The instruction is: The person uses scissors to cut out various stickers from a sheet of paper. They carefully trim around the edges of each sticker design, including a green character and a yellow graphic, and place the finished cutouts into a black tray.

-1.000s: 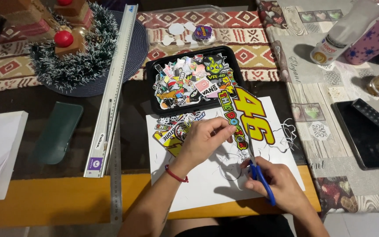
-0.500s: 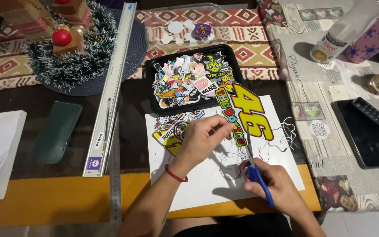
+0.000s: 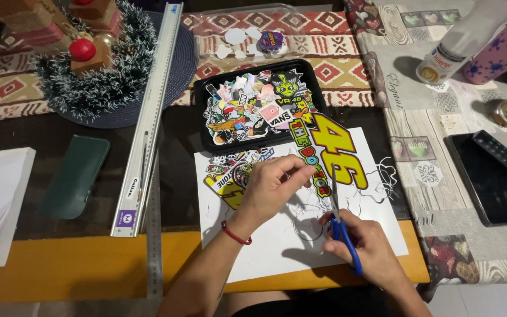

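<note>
Head view: two hands are cutting out a large yellow sticker over a white sheet.

Closed around the blue handles, the right hand (image 3: 366, 249) is working the scissors (image 3: 340, 218), whose blades are pointing up along the edge of the yellow sticker (image 3: 330, 154). Fingers curled, the left hand (image 3: 273, 186) is pinching the sticker's lower end, a red band on its wrist. Both are hovering over the white sheet (image 3: 277, 240), where thin paper trimmings are lying. Just beyond, a black tray (image 3: 202, 117) is holding a heap of small stickers. A long metal ruler (image 3: 151, 111) is lying to the left, with a green case (image 3: 76, 176) beside it, and a dark phone (image 3: 488, 182) is resting well to the right.
</note>
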